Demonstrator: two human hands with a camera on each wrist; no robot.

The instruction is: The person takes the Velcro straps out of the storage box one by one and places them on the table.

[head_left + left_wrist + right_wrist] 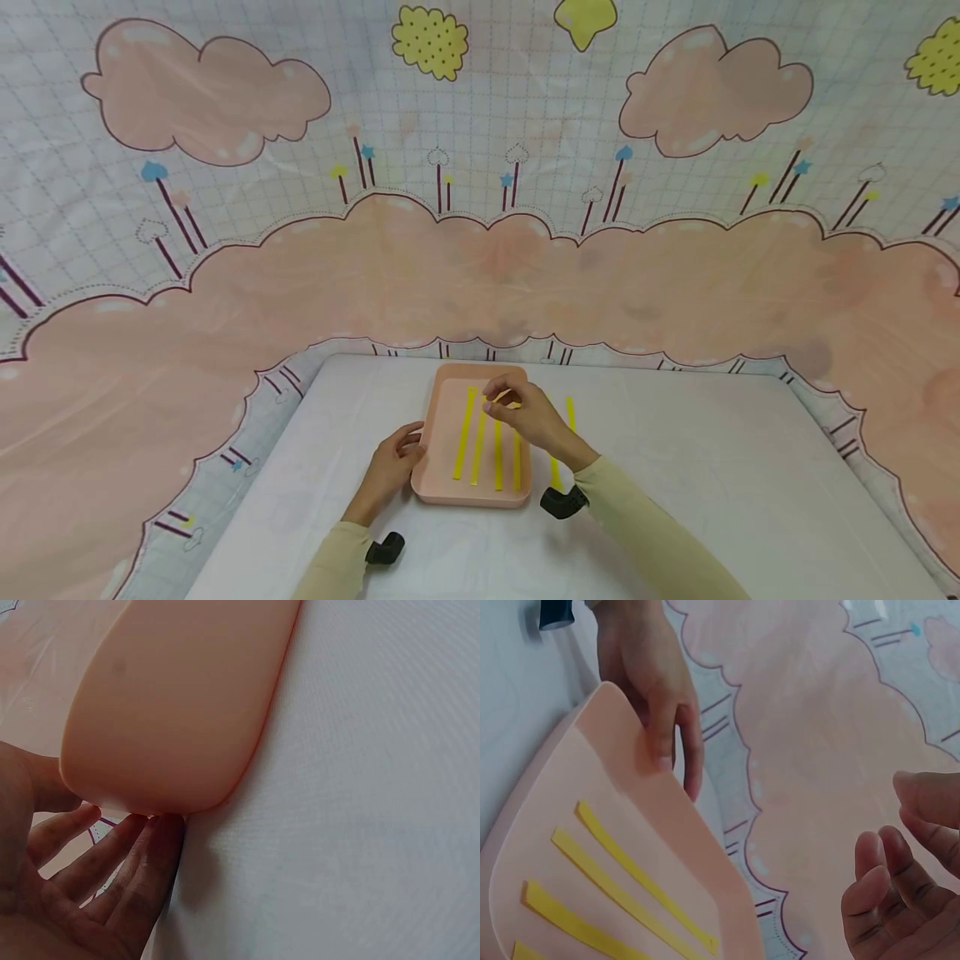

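Note:
A pink rectangular tray (471,500) lies on the white table, with several thin yellow strips (462,433) side by side in it. At the tray's left wall is my left hand (392,462). Its thumb hooks over the rim and its fingers touch the outside, as the left wrist view (112,885) also suggests. My right hand (528,412) hovers over the upper part of the tray, fingers bent and thumb apart from them. In the right wrist view this hand (907,885) has nothing between its fingers. It partly covers some strips in the head view.
More yellow strips (572,414) lie on the white table (675,467) just right of the tray, partly behind the right forearm. A cloth with pink clouds (510,283) hangs behind and around the table. Black wrist devices (564,502) sit on both wrists.

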